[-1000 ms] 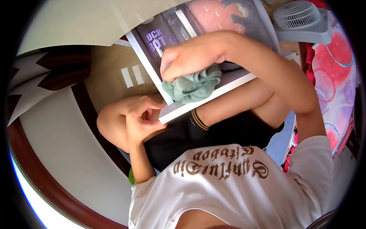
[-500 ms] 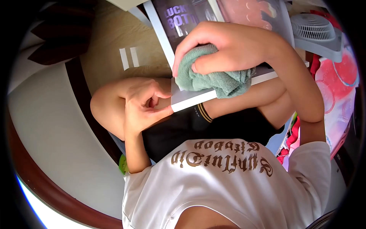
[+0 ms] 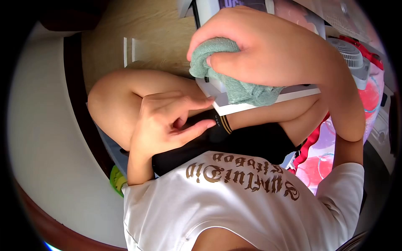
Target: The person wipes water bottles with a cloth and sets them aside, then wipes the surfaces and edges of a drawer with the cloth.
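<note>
My right hand [image 3: 268, 50] is closed around a bunched grey-green cloth [image 3: 251, 93], which looks like a small towel. The cloth lies over the near edge of a white drawer-like box [image 3: 228, 109] above my legs. At that box's left front corner is my left hand [image 3: 163, 119], thumb and index finger apart. The index fingertip is at the corner; whether it touches I cannot tell. Part of the box's inside is hidden by my right hand and the cloth.
Behind my right hand are a dark package with purple lettering [image 3: 232, 3] and a pinkish one [image 3: 293, 16]. A grey fan [image 3: 349, 54] stands at the right, near pink patterned fabric [image 3: 370, 98]. My bent legs are below the box, over a wooden floor [image 3: 159, 37].
My left thumb and fingers have parted from their pinch at the box's corner. The cloth and my right hand stay at the box's edge, while the view has shifted.
</note>
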Tool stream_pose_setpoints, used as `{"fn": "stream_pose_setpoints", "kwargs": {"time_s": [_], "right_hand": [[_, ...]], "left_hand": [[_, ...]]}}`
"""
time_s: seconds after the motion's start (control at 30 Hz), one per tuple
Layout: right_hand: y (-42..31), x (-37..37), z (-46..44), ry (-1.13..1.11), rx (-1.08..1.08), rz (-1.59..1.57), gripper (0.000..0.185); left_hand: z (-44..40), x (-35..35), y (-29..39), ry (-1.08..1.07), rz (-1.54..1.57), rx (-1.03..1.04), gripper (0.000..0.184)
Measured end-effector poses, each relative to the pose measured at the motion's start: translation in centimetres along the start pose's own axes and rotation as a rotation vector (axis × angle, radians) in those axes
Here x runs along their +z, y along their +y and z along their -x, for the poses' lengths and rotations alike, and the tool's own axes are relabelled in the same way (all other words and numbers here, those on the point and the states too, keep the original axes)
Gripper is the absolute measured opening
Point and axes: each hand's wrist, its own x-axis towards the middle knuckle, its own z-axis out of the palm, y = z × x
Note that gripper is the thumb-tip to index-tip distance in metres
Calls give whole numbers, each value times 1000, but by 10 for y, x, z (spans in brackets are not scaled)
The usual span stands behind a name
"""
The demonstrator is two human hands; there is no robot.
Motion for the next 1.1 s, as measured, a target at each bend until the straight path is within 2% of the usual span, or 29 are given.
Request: {"fn": "stream_pose_setpoints", "kwargs": {"time_s": [0.07, 0.17, 0.33, 0.43, 0.67, 0.73, 0.83, 0.9, 1.0, 1.1], "right_hand": [[-14, -2, -14, -29, -37, 108, 31], [-27, 8, -38, -216, -108, 278, 26], [-23, 30, -112, -594, -138, 507, 21], [-13, 46, -142, -725, -79, 520, 19], [-1, 83, -149, -738, 232, 477, 26], [1, 89, -149, -742, 329, 488, 32], [-1, 95, -152, -737, 425, 498, 40], [-3, 100, -158, -763, 347, 624, 45], [-4, 120, -163, -775, 260, 771, 41], [-18, 105, -145, -724, 315, 630, 43]], "left_hand": [[3, 7, -3, 62, -1, 55, 40], [9, 14, -4, 146, -20, 153, 43], [14, 7, 1, 83, 30, 113, 47], [17, 5, -4, 76, 52, 120, 44], [18, 22, -12, 203, -56, 207, 38], [22, 31, -3, 315, -418, 215, 32], [26, 47, 4, 368, -447, 183, 26], [25, 49, 1, 392, -425, 196, 26], [24, 48, 0, 406, -433, 203, 24], [22, 50, 3, 427, -501, 192, 23]]}}
